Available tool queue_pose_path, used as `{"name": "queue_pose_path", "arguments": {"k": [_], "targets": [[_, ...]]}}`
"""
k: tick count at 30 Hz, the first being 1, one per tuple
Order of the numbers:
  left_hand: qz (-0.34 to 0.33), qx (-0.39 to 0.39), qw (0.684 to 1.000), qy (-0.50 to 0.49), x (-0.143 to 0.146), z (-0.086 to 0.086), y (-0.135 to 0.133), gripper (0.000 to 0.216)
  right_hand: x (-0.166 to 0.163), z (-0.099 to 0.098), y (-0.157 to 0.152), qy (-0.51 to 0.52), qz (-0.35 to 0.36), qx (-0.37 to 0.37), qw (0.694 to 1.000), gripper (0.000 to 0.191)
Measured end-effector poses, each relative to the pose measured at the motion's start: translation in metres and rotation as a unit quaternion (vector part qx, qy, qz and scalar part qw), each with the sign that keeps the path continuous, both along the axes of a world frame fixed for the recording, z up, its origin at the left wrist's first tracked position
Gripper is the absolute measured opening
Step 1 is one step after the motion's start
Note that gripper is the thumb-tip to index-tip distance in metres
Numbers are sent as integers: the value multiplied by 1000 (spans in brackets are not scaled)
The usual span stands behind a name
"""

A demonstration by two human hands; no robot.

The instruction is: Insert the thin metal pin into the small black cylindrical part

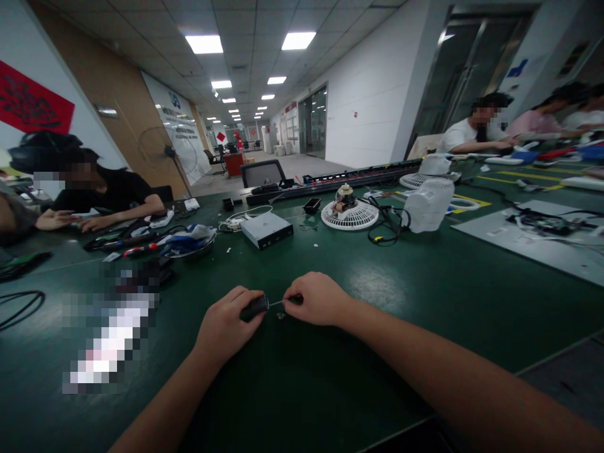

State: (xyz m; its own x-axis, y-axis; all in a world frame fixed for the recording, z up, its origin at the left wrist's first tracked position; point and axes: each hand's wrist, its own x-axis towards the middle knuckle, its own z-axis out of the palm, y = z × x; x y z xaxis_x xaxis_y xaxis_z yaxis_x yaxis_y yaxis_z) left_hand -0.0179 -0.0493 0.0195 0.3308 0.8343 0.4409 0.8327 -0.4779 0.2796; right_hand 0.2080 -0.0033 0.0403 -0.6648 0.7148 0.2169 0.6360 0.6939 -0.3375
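Note:
My left hand (229, 324) is closed around a small dark cylindrical part (257, 307) with a lighter rim at its right end. My right hand (321, 301) pinches a small screwdriver (276, 304) by its dark handle. Its thin metal shaft points left and meets the rim end of the cylindrical part; whether the tip is inside cannot be made out. Just below the shaft, a tiny dark metallic piece (280, 316) lies on the green table (302, 390). Both hands are low over the tabletop, close together.
Beyond my hands sit a grey disc-drive box (268, 229), a round white fan grille (350, 215) with a motor, and a white plastic housing (429, 204). Cables and tools lie left, near a red-handled tool (140, 250). A grey board (538, 236) is right. Other people sit at both sides.

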Motion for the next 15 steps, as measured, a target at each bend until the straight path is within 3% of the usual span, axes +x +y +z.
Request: {"name": "queue_pose_path", "arguments": {"k": [9, 13, 15], "targets": [[30, 8, 999, -21, 0, 1, 0, 27, -1, 0, 0, 5, -28, -54, 998, 24], [85, 13, 995, -50, -2, 0, 3, 25, -3, -1, 0, 38, -129, -31, 990, 18], [102, 12, 993, -62, -4, -2, 5, 25, -5, -1, 0, 65, -131, -56, 988, 17]]}}
